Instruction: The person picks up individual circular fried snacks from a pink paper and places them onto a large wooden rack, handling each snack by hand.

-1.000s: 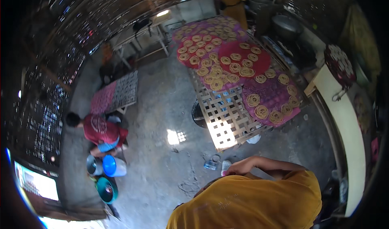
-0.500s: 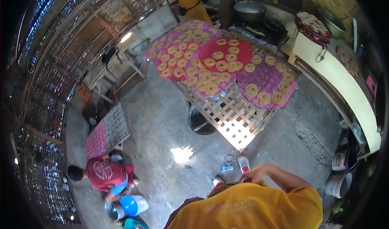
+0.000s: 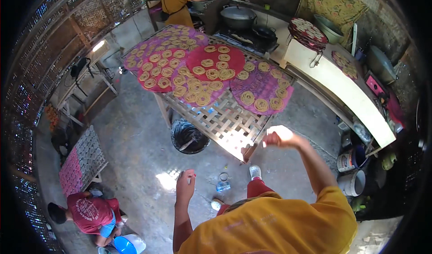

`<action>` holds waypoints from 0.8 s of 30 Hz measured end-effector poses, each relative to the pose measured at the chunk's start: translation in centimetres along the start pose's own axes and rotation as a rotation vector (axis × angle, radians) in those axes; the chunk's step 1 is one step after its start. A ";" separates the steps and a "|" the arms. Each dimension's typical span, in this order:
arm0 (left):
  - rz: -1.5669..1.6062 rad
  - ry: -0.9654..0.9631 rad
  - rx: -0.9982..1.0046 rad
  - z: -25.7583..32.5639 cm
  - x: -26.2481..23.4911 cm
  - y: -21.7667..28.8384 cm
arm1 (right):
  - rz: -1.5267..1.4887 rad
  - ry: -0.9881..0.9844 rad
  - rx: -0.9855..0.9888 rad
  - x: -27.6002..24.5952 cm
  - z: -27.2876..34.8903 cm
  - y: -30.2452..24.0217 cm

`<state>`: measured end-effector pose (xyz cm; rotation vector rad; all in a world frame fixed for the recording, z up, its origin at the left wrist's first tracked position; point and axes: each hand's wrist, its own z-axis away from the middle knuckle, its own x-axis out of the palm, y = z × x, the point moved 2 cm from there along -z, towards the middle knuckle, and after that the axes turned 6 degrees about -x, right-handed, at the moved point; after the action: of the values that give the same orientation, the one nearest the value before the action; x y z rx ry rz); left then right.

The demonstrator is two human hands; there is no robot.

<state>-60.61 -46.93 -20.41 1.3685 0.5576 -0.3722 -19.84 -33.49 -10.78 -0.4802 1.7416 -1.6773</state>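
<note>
My left hand [image 3: 186, 179] hangs over the floor near the middle, loosely curled, with a gap between thumb and fingers and nothing visible in it. Reaching forward, my right hand [image 3: 281, 137] is beside the near corner of a woven bamboo rack [image 3: 225, 126]. Sunlight and blur wash out its fingers, and I cannot tell what they hold. On the rack lie round nests of yellow strands [image 3: 247, 98], set out on a purple sheet [image 3: 252, 84] at the right and a round red sheet [image 3: 195, 59] further back.
A black basin [image 3: 189, 137] stands under the rack. At lower left a person in a dark red shirt [image 3: 92, 211] crouches by a blue-topped bucket [image 3: 126, 244]. Another person [image 3: 176, 6] stands near the stove. Right lies a pale counter [image 3: 342, 78]; buckets [image 3: 353, 182] stand below.
My right hand has moved from in front of my body out toward the rack. My left hand has come into view, and the whole view has shifted, so the rack appears further left.
</note>
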 end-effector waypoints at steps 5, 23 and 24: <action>-0.053 -0.132 -0.146 1.0 9.6 -10.8 | 0.957 0.129 0.000 -12.6 -8.3 3.9; 0.394 0.082 -1.298 26.3 55.8 -1.7 | 0.609 -0.620 -0.104 -19.6 -23.0 9.1; 0.419 0.101 -1.282 25.3 57.8 -0.5 | 0.287 -0.589 0.056 -19.3 -23.7 7.7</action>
<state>-9.79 -67.90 -51.40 0.2257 0.4274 0.3813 -20.77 -2.29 -15.32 -0.5942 1.2580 -1.2184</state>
